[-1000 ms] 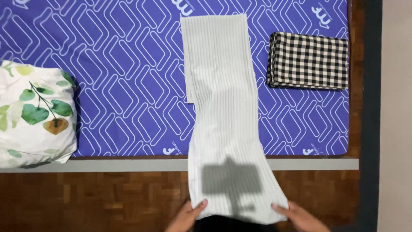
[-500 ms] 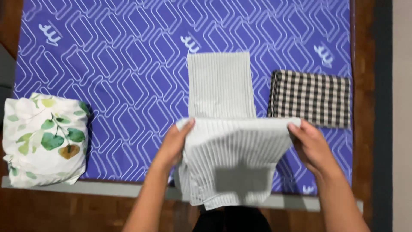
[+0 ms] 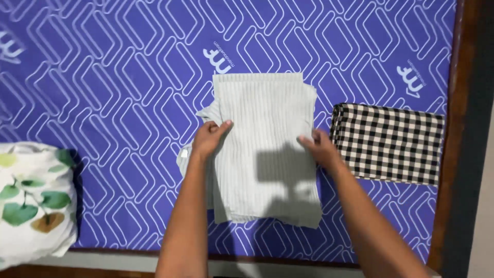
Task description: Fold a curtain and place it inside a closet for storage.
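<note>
Striped cloth point(image 3: 262, 149) folded, lying on blue mattress point(image 3: 103, 103), just left of checked cloth point(image 3: 388, 143). My left hand point(image 3: 208, 139) and right hand point(image 3: 319, 148) flat on its side edges, fingers spread, pressing, not clamping. Feels soft, light, floppy; best gripped at edges.

Surface: a mattress point(image 3: 103, 103) covered in deep blue fabric with white interlocking geometric lines.
Frame: a dark wooden bed frame point(image 3: 453, 154) runs down the right side and along the near edge.
Light: overhead, casting a shadow straight down.
</note>
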